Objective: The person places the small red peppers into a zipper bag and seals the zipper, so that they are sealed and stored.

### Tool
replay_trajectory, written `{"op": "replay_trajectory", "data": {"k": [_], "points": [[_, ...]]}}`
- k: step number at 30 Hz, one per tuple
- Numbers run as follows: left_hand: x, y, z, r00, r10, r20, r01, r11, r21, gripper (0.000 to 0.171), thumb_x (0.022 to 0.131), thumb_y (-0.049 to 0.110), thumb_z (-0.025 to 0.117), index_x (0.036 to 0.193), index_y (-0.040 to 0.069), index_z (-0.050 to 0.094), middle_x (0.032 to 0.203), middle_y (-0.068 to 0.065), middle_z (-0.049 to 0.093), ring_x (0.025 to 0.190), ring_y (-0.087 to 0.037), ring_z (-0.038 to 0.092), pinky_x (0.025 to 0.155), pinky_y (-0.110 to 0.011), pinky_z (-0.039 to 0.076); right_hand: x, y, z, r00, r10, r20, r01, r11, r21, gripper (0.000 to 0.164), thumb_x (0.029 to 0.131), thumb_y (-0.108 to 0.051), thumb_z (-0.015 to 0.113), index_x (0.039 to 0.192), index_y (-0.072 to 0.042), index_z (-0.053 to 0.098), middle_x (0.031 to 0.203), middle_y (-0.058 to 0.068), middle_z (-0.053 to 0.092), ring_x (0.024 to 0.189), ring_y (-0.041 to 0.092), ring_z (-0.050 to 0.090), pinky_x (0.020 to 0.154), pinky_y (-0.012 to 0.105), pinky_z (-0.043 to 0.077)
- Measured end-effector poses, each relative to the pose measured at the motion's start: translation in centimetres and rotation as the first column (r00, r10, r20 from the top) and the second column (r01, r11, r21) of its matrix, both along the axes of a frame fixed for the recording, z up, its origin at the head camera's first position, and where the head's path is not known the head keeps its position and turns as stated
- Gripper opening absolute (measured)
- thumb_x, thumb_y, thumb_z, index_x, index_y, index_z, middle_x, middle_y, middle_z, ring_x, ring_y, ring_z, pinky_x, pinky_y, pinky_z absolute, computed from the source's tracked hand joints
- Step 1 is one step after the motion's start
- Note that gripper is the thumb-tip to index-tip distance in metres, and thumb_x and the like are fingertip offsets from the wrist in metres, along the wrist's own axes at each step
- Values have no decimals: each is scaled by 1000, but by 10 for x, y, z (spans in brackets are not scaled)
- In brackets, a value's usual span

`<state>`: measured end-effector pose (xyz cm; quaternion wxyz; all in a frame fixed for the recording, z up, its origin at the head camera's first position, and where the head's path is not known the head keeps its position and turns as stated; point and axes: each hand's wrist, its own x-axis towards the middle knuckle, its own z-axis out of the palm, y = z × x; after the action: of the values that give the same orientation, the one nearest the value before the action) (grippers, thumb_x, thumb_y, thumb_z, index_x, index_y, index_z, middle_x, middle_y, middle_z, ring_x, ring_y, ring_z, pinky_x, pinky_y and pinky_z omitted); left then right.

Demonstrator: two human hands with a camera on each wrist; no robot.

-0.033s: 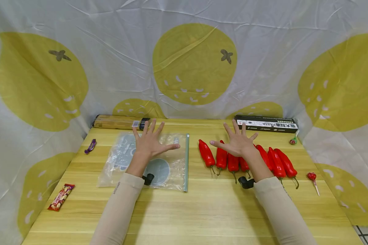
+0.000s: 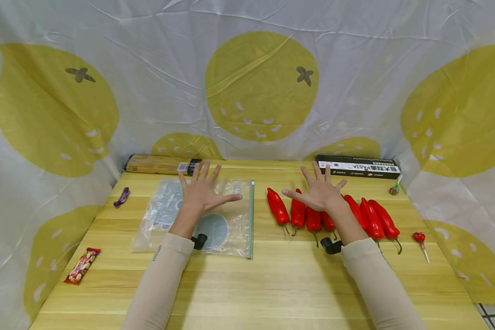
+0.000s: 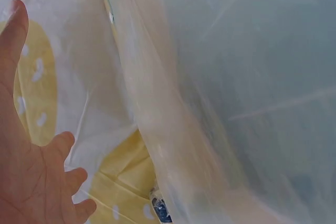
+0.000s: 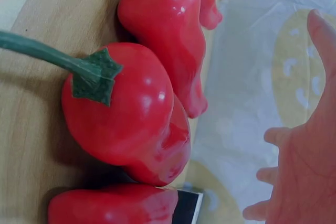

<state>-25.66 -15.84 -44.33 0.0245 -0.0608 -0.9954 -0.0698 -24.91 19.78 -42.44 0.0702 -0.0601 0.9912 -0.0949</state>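
Observation:
My left hand (image 2: 200, 192) is held over a clear zip bag (image 2: 239, 233) with pale blue print, fingers spread and nothing in its grasp. The bag lies flat, its green zip edge to the right. In the left wrist view, the bag (image 3: 252, 87) fills the right side, beside my palm (image 3: 31, 177). My right hand (image 2: 319, 195), also with fingers spread, hovers above a row of red peppers (image 2: 277, 206) and hides part of some. Close up in the right wrist view, a shiny red pepper (image 4: 118, 108) with a green stem lies beside that hand (image 4: 310, 166).
At the back of the wooden table (image 2: 247, 293) lie a yellowish pack (image 2: 156, 164) on the left and a black pasta box (image 2: 359, 167) on the right. A purple candy (image 2: 122, 197) and a red snack bar (image 2: 82, 266) lie left; two lollipops (image 2: 419, 237) lie right.

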Motion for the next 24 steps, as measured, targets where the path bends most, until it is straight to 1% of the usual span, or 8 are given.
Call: {"op": "replay_trajectory", "data": {"k": [6, 12, 16, 19, 22, 24], "points": [[0, 2, 1, 1000, -13, -10, 13, 1000, -6, 121, 56, 102, 34, 155, 38, 6, 165, -2, -3, 151, -32, -6, 107, -74, -12, 2, 2, 1, 1000, 5, -3, -5, 1000, 5, 110, 69, -97, 25, 156, -35, -2, 163, 5, -17, 145, 47, -17, 90, 88, -5], [2, 5, 0, 999, -30, -13, 30, 999, -17, 122, 55, 103, 31, 155, 37, 6, 165, -1, -4, 151, -33, -3, 108, -74, -9, 5, 5, 0, 1000, 9, -16, -10, 1000, -7, 109, 70, -96, 26, 156, -34, 2, 164, 4, -15, 147, 48, -9, 92, 87, -3], [4, 6, -1, 999, -37, -12, 37, 999, -12, 121, 55, 103, 32, 155, 39, 5, 165, 1, -3, 151, -33, -4, 108, -72, -14, 10, 7, -1, 999, 28, -43, -30, 999, -46, 106, 73, -94, 29, 157, -32, 8, 164, 4, -11, 147, 48, -3, 98, 85, 1], [7, 7, -1, 998, -55, -20, 55, 998, 10, 122, 56, 103, 33, 155, 37, 7, 165, 1, -1, 152, -33, -1, 109, -71, -13, 15, 7, -1, 996, 48, -71, -55, 994, -92, 102, 76, -90, 33, 156, -30, 14, 165, 6, -3, 148, 47, 4, 103, 80, 5], [11, 9, 1, 996, -78, -32, 80, 996, 46, 121, 57, 102, 36, 156, 36, 11, 165, 1, 5, 151, -34, 6, 112, -71, -6, 22, 6, 0, 991, 76, -111, -92, 985, -145, 96, 80, -85, 38, 155, -28, 20, 164, 9, 7, 147, 47, 12, 107, 76, 12], [16, 10, 2, 994, -102, -37, 105, 990, 89, 120, 59, 100, 40, 156, 34, 15, 164, -1, 11, 151, -34, 12, 113, -69, -3, 28, 3, 0, 987, 87, -138, -113, 976, -187, 92, 83, -81, 42, 154, -26, 25, 163, 10, 15, 145, 45, 19, 108, 72, 19]]}}
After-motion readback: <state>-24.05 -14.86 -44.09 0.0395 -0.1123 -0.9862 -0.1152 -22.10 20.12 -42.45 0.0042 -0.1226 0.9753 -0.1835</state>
